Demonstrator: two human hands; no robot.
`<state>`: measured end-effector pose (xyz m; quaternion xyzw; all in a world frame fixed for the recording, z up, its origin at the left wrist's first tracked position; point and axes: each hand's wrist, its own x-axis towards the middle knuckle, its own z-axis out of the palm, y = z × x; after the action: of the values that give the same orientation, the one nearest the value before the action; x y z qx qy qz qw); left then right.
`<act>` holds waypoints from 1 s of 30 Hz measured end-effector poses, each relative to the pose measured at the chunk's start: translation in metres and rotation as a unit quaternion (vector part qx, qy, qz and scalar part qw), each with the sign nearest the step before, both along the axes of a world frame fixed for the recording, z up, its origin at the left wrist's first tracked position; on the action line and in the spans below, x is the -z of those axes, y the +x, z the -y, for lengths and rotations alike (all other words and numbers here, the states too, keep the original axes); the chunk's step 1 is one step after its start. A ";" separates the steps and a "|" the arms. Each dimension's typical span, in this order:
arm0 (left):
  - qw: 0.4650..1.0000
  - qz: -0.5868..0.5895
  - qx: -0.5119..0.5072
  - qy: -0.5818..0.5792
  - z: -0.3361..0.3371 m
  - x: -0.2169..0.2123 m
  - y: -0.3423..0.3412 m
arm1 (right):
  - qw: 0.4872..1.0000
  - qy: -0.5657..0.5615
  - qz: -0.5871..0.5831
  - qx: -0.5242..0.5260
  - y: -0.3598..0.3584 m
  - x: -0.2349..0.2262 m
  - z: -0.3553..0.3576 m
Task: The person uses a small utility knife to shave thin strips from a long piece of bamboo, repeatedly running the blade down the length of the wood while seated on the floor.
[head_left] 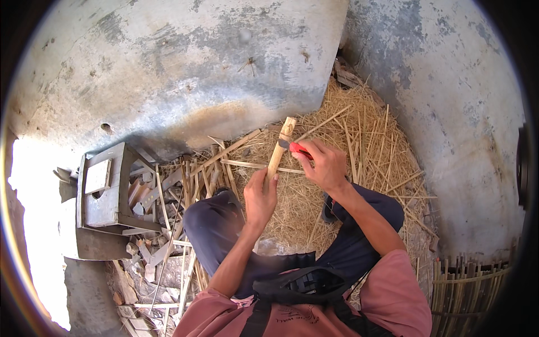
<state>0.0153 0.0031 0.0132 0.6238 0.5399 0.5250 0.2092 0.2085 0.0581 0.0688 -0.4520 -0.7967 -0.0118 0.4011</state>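
My left hand point(260, 197) is closed round the lower end of a pale wooden stick point(276, 157), which stands tilted up and away from me. In my right hand point(324, 164) is a knife with a red handle point(300, 149). Its short dark blade point(284, 144) lies against the stick, a little below the top end. The right fingers wrap the handle and partly hide it. Both hands are in front of me, over straw and between my bent knees.
Straw and wood shavings point(297, 208) cover the ground, with loose strips strewn across. A wooden box frame point(104, 194) stands at left beside scrap wood and rubble. Worn plaster walls point(224, 62) rise ahead and at right. A slatted basket or fence point(466, 292) is at lower right.
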 end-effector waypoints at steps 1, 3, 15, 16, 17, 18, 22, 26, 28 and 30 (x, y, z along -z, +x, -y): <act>1.000 -0.002 -0.003 0.018 0.000 -0.001 0.001 | 0.998 -0.044 -0.036 -0.016 -0.001 0.005 0.001; 1.000 0.006 0.023 -0.020 -0.001 -0.002 0.000 | 0.984 -0.136 -0.102 -0.049 -0.001 0.010 0.002; 0.829 0.385 0.256 -0.315 0.001 -0.002 -0.011 | 0.979 -0.118 -0.155 -0.062 -0.010 0.028 0.006; 0.799 0.416 0.275 -0.337 0.001 -0.003 -0.014 | 0.967 -0.137 -0.207 -0.058 -0.011 0.029 0.005; 0.792 0.424 0.280 -0.338 0.000 -0.002 -0.015 | 0.952 -0.155 -0.259 -0.054 -0.011 0.028 0.005; 0.786 0.432 0.286 -0.339 0.000 -0.002 -0.017 | 0.932 -0.168 -0.316 -0.057 -0.009 0.026 0.002; 0.841 0.398 0.235 -0.281 0.004 0.009 -0.013 | 0.878 -0.216 -0.417 -0.093 0.004 0.006 -0.017; 0.922 0.296 0.138 -0.208 0.002 0.013 -0.004 | 0.920 -0.217 -0.302 -0.127 0.022 0.005 -0.016; 0.942 0.257 0.114 -0.183 0.001 0.014 -0.004 | 0.930 -0.220 -0.266 -0.127 0.020 -0.006 -0.009; 0.958 0.205 0.099 -0.175 0.000 0.022 -0.007 | 0.922 -0.246 -0.273 -0.122 0.012 -0.016 -0.003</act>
<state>0.0085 0.0026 -0.0084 0.5065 0.5046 0.5158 0.4720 0.2203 0.0607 0.0845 -0.4213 -0.6830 0.3577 0.4776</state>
